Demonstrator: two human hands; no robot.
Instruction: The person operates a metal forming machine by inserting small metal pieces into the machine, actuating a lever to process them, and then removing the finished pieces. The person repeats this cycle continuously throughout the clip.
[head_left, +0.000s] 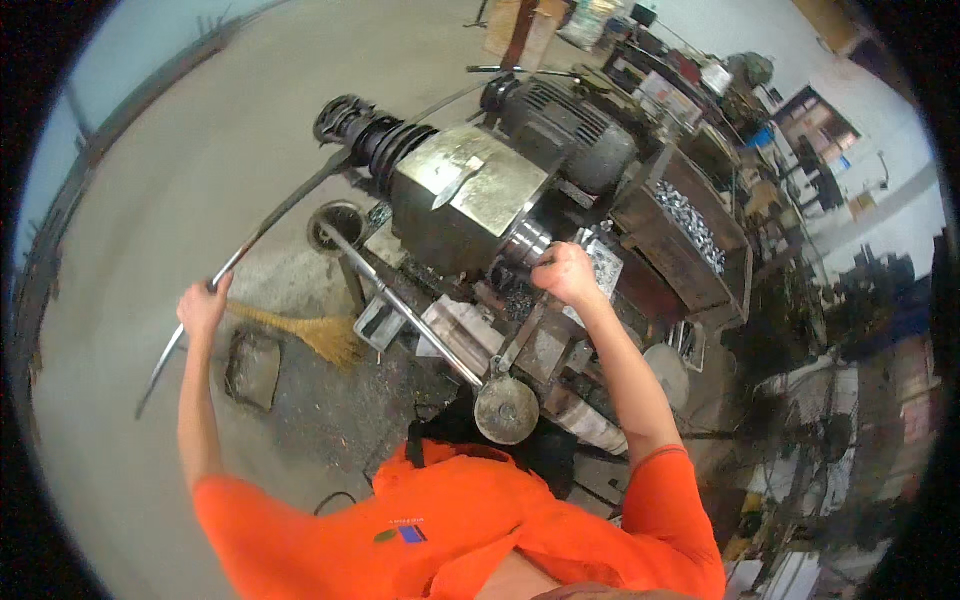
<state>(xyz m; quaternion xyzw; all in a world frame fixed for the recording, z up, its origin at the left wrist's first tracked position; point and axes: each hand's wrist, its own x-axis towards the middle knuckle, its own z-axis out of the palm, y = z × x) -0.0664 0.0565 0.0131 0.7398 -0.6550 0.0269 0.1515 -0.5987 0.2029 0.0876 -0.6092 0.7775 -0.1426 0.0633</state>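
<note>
My left hand [203, 305] grips a long curved metal lever [262, 232] that runs up to the pulley end of an old lathe-like machine [465, 195]. My right hand [565, 275] is closed around something at the chuck [523, 243] on the machine's front; what it holds is hidden by the fingers. A grey electric motor [570, 125] sits on top behind the headstock. A straight steel bar [400, 305] slants down to a round metal disc [506, 408] near my chest.
A straw broom [315, 332] lies on the concrete floor to the left, next to a flat dark pan [252, 370]. A wooden box of shiny metal pieces [690, 225] stands right of the machine. Cluttered shelves and benches fill the right side.
</note>
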